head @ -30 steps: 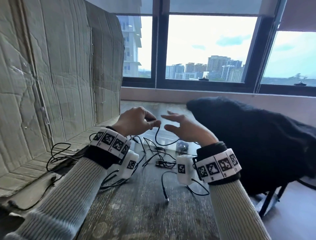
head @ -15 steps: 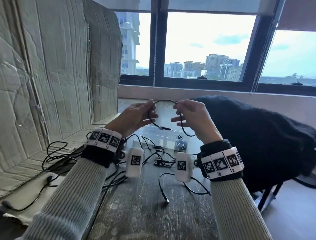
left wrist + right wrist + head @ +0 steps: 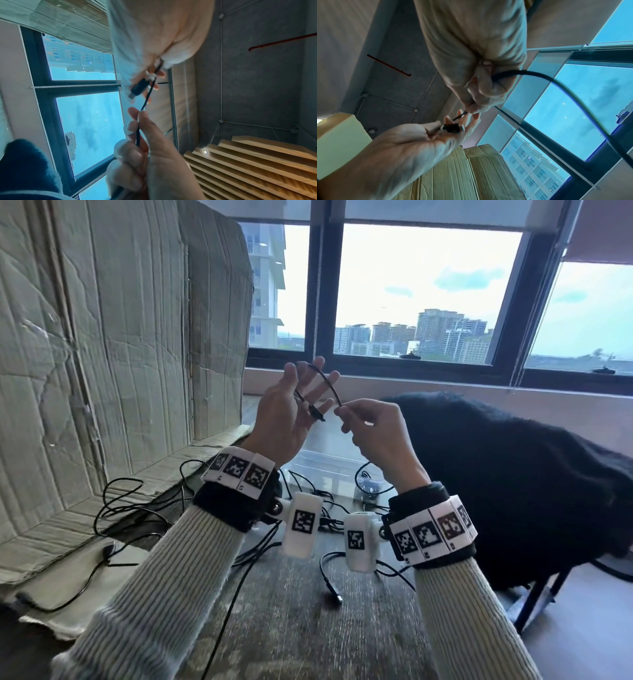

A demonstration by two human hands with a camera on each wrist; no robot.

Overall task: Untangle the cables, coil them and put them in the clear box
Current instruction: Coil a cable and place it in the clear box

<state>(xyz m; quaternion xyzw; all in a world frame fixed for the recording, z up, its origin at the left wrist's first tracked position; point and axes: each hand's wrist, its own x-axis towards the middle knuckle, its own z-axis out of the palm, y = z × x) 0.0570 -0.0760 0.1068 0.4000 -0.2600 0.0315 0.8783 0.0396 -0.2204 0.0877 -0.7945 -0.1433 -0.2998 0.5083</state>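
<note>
In the middle of the head view, above the bench (image 3: 308,628), both hands are raised with a black cable (image 3: 329,383) strung between them. The left hand (image 3: 286,419) has its fingers spread and straight, the cable looped around them, and the plug (image 3: 317,416) lies across its fingers, pointing right toward the other hand. The right hand (image 3: 373,433) pinches the cable between thumb and curled fingers. The cable arcs from upper left to lower right. The clear box (image 3: 329,470) sits on the bench below the hands, among loose cables (image 3: 137,508).
</note>
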